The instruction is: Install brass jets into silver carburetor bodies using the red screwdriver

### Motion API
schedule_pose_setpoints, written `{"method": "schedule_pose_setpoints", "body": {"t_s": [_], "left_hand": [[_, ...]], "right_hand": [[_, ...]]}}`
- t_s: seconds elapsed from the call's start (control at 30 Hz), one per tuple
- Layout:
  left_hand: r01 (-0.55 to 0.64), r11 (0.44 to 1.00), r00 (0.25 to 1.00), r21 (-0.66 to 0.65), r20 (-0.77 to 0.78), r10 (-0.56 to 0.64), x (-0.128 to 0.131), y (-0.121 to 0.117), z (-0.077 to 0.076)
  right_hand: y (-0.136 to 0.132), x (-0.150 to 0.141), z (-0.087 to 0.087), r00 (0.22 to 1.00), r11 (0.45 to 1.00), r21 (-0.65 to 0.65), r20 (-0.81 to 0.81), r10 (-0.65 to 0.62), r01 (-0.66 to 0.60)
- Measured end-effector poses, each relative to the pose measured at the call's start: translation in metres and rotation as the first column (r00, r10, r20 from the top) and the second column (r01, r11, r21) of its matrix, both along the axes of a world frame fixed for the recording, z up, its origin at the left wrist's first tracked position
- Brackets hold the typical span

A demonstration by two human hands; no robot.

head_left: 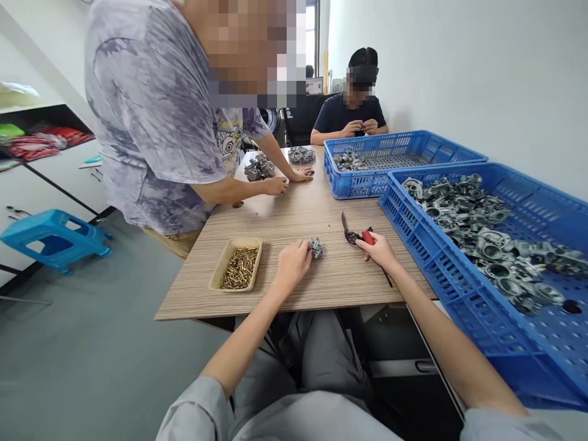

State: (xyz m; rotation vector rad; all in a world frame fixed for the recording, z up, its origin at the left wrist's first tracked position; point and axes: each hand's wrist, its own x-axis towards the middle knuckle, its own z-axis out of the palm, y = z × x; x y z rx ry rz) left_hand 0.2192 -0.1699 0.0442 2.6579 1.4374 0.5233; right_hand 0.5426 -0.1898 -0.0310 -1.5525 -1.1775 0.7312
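Note:
My left hand (294,262) has its fingers closed around a small silver carburetor (316,247) just above the tabletop. To the right, my right hand (377,250) is closed on the red handle of a tool (367,237). Its dark metal head and a long thin part point away to the left; I cannot make out the exact kind. A cream tray (215,277) full of small brass-coloured pins or jets (239,267) stands left of my left hand. My fingers partly hide both held things.
A large blue crate (429,254) with many metal castings (498,251) stands at right, another blue crate (381,184) behind it. One co-worker (156,116) leans on the wood-grain table (285,211) beside bagged parts (260,166); another (351,113) sits opposite. A blue stool (55,236) stands left.

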Motion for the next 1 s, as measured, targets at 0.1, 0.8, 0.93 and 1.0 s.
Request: {"method": "schedule_pose_setpoints", "body": {"t_s": [0.1,0.8,0.93,1.0], "left_hand": [[-0.04,0.999,0.999,-0.011,-0.012,0.04,0.0,0.001,-0.001],[0.026,1.0,0.999,0.006,-0.019,-0.026,-0.002,0.0,-0.006],[-0.01,1.0,1.0,-0.008,-0.012,0.01,-0.003,0.002,-0.006],[0.008,1.0,0.999,0.0,-0.04,-0.008,-0.003,0.003,-0.006]], "right_hand": [[0.0,0.0,0.001,1.0,1.0,-0.004,-0.007,-0.001,0.001],[-0.004,-0.007,0.011,0.999,0.999,-0.009,-0.003,-0.046,0.046],[-0.004,-0.008,0.014,0.999,0.999,-0.007,-0.002,-0.041,0.041],[-0.005,-0.008,0.014,0.999,0.999,0.0,-0.001,-0.034,0.034]]}}
